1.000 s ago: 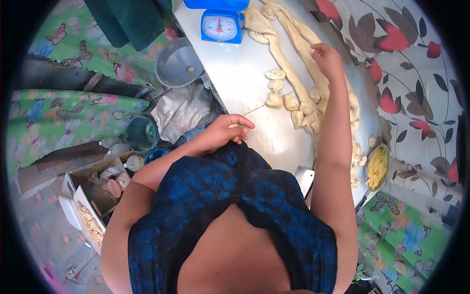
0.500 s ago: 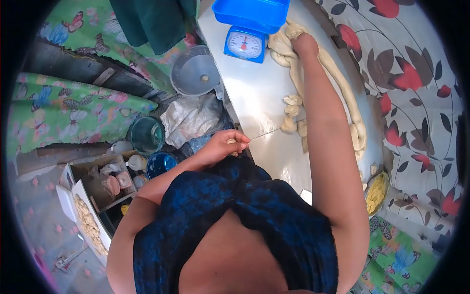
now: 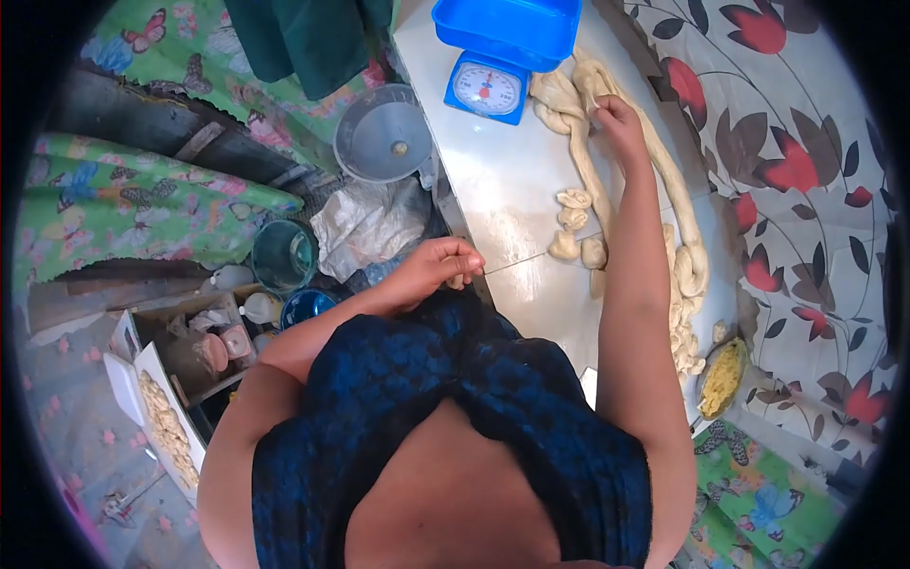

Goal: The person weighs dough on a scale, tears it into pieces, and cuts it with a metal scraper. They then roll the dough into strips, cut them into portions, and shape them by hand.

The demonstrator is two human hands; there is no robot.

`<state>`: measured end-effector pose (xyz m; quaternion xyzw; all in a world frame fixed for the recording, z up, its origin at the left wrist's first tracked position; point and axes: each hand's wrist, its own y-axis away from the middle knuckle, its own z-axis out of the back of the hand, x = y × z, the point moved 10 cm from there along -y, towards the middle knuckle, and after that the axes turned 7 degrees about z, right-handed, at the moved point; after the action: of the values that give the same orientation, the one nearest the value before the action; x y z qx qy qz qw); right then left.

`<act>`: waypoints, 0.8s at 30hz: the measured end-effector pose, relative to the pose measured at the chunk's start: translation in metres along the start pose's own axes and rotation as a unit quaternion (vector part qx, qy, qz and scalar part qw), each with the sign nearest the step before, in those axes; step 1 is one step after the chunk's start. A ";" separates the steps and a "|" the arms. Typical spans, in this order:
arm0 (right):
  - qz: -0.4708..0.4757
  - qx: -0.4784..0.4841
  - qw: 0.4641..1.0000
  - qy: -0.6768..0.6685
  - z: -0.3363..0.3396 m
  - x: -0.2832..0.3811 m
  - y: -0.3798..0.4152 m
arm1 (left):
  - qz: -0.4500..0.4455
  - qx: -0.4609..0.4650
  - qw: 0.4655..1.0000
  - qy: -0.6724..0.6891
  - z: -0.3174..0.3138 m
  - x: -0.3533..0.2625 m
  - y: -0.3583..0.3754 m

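My left hand (image 3: 438, 266) is closed at the near left edge of the table, with a pale bit of dough showing under its curled fingers. Further up, my right hand (image 3: 621, 131) has its fingertips pinched at the long dough rope (image 3: 671, 166), which bends round in a loop on the table. A thick folded lump of dough (image 3: 559, 93) lies just left of that hand. Small dough pieces (image 3: 565, 245) sit in a short row between my two hands. More cut dough pieces (image 3: 684, 332) are partly hidden behind my right forearm.
A blue dial scale (image 3: 487, 87) with a blue tray (image 3: 507, 33) stands at the table's far end. A bowl of yellow food (image 3: 723, 379) is at the right edge. Left of the table are a grey basin (image 3: 382, 133), a green bucket (image 3: 284, 258) and an open box (image 3: 194, 356).
My right hand has drawn back from the far dough loop, towards me and slightly right. More of the dough rope and cut pieces shows. My left hand stays nearly in place, slightly higher.
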<state>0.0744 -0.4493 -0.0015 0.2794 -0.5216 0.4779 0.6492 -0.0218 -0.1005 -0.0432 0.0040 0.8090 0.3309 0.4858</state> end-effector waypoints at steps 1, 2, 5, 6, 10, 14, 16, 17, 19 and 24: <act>0.049 -0.007 0.999 0.008 0.001 0.009 0.004 | 0.000 -0.001 1.000 0.003 0.000 -0.001 -0.001; 0.098 -0.014 0.995 0.015 0.001 0.019 0.010 | -0.028 0.011 0.999 0.044 -0.003 -0.009 0.000; 0.205 -0.029 0.975 0.081 -0.003 0.050 0.036 | -0.059 0.022 0.996 0.067 -0.001 -0.022 -0.007; 0.202 -0.029 0.976 0.081 -0.005 0.052 0.044 | -0.066 0.023 0.996 0.059 -0.001 -0.028 -0.009; 0.163 -0.032 0.985 -0.044 -0.019 0.070 0.080 | -0.083 0.030 0.996 0.027 -0.010 -0.050 -0.022; 0.031 -0.054 0.992 -0.110 -0.023 0.064 0.096 | -0.088 0.053 0.992 0.067 -0.024 -0.061 -0.030; 0.005 -0.071 0.991 -0.109 -0.020 0.056 0.099 | -0.084 0.056 0.985 0.142 -0.029 -0.066 -0.026; -0.014 -0.113 0.991 -0.068 -0.010 0.048 0.098 | -0.084 0.057 0.985 0.141 -0.031 -0.064 -0.026; -0.031 -0.154 0.987 -0.027 0.008 0.031 0.089 | -0.113 0.068 0.975 0.176 -0.031 -0.063 -0.025; -0.009 -0.157 0.901 0.405 0.036 0.024 0.050 | -0.096 0.096 0.978 0.156 -0.029 -0.050 -0.013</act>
<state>0.0140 -0.4527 0.0255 -0.0391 -0.2787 0.4560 0.8443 -0.0137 -0.1424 -0.0024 -0.0791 0.8994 0.2003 0.3804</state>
